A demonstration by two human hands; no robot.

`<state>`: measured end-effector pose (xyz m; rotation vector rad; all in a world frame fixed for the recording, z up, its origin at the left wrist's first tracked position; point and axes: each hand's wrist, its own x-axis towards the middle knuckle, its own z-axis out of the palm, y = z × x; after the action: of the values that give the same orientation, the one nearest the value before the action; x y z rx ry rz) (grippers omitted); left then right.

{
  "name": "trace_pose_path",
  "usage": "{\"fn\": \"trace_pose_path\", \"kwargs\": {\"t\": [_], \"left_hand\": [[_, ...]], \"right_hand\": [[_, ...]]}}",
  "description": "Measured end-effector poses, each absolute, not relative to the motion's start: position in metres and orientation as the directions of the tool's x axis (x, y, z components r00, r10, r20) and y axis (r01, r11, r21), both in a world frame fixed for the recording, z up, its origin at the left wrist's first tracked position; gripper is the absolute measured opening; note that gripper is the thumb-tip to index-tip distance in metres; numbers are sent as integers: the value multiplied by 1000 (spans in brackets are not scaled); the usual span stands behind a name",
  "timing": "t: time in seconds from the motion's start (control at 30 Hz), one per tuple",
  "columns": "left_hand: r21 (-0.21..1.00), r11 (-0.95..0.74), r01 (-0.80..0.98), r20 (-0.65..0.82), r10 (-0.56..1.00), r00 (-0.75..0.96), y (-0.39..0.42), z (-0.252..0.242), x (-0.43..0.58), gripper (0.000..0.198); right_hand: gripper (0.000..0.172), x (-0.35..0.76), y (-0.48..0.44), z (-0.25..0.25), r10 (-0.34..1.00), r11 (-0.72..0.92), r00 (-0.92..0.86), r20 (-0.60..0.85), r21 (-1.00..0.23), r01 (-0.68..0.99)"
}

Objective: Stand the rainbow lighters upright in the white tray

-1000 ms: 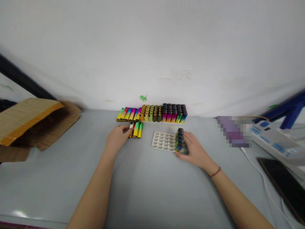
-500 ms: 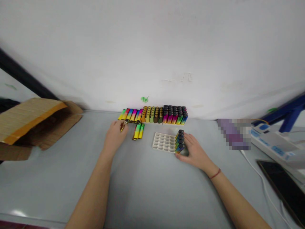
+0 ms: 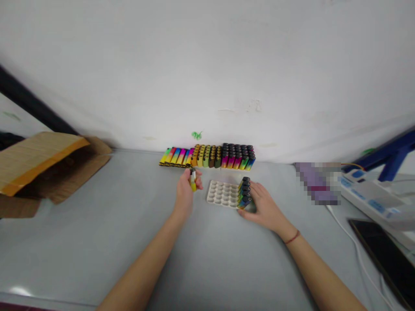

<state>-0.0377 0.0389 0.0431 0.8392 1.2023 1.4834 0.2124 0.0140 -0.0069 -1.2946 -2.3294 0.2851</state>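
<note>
Forearms (image 3: pixel 151 255) outstretched, left hand (image 3: pixel 185 192) gripping lighter (image 3: pixel 193 181), right hand (image 3: pixel 265 204) cupped beside tray (image 3: pixel 222 193)

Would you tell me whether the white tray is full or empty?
Partly filled: the white tray holds one row of dark-topped pieces at the end beside the right hand; its other visible hollows are bare.

White wall (image 3: pixel 155 65) behind grey table (image 3: pixel 84 229).
</note>
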Motion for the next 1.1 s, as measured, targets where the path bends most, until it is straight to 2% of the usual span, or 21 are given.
{"fn": "trace_pose_path", "kwargs": {"t": [0.13,0.37,1.1], "left_hand": [[925,67,-374,-170,954,-248,35,47,-32,46],[908,155,-390,-246,949,-197,31,44,-28,65],[868,187,-459,-317,922,-223,30,46,-28,45]], "right_hand": [[74,212,14,-7,842,539,-456,288,-392,746],[74,213,14,-7,835,549,-462,299,-394,737],[73,212,14,-6,840,540,-450,303,-401,739]]}}
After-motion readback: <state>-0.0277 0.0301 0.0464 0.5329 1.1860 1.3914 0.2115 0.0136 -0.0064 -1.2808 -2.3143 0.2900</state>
